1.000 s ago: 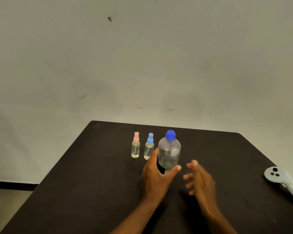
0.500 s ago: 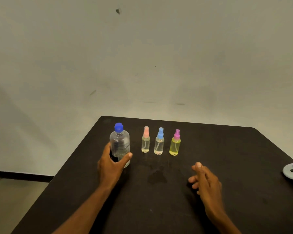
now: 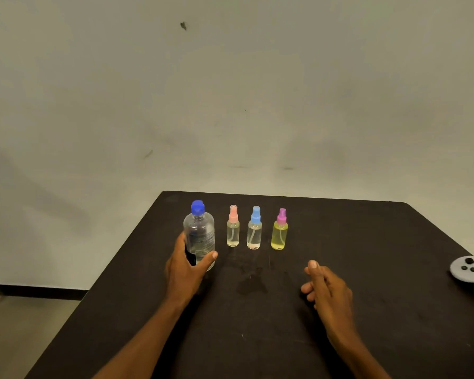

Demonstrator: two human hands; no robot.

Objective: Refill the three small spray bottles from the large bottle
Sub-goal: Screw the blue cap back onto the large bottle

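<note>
Near the bench's far left corner, left hand (image 3: 185,269) grips the capped big bottle (image 3: 199,236) upright, three sprayers (image 3: 255,228) lined up just right of it, right hand (image 3: 326,288) loose and empty, likely free to uncap.

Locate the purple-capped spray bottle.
Head view: the purple-capped spray bottle stands rightmost in the row, beside the blue-capped spray bottle, beyond the right hand.
</note>
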